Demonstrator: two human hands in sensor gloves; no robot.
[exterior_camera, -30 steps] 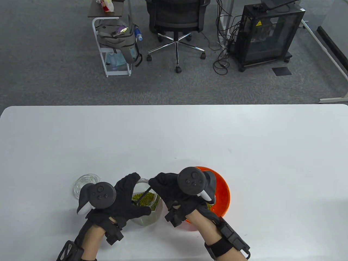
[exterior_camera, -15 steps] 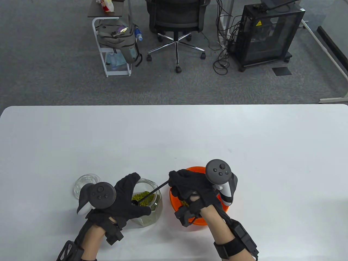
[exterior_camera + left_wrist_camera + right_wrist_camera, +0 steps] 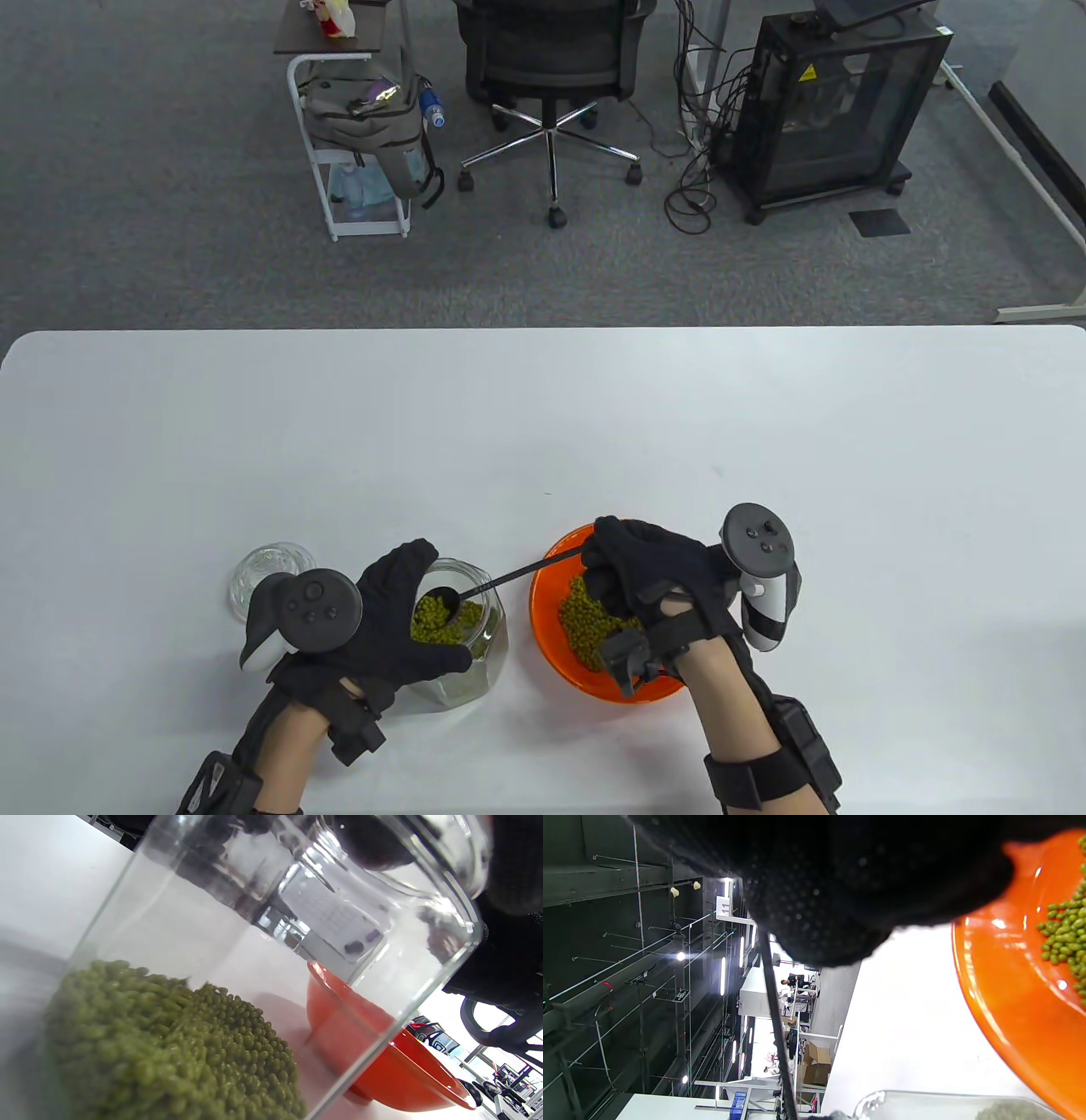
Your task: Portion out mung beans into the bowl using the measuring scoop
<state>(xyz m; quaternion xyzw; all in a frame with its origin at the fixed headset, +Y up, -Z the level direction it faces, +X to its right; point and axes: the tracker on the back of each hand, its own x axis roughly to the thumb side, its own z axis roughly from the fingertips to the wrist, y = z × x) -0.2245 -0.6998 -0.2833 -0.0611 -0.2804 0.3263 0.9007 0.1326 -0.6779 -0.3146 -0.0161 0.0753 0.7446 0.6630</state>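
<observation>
A clear glass jar with green mung beans stands near the front edge, and my left hand grips it from the left. My right hand pinches the thin black handle of a measuring scoop. Its dark bowl sits at the jar's mouth, seen through the glass in the left wrist view as the scoop bowl. The orange bowl stands right of the jar and holds a heap of beans. The same bowl and scoop handle show in the right wrist view.
A glass lid lies on the white table just left of my left hand. Past the far edge are an office chair, a white cart with a backpack and a black cabinet.
My right hand has drawn back to the right over the orange bowl, pulling the scoop up from deep in the jar to its mouth. My left hand and the jar stayed put.
</observation>
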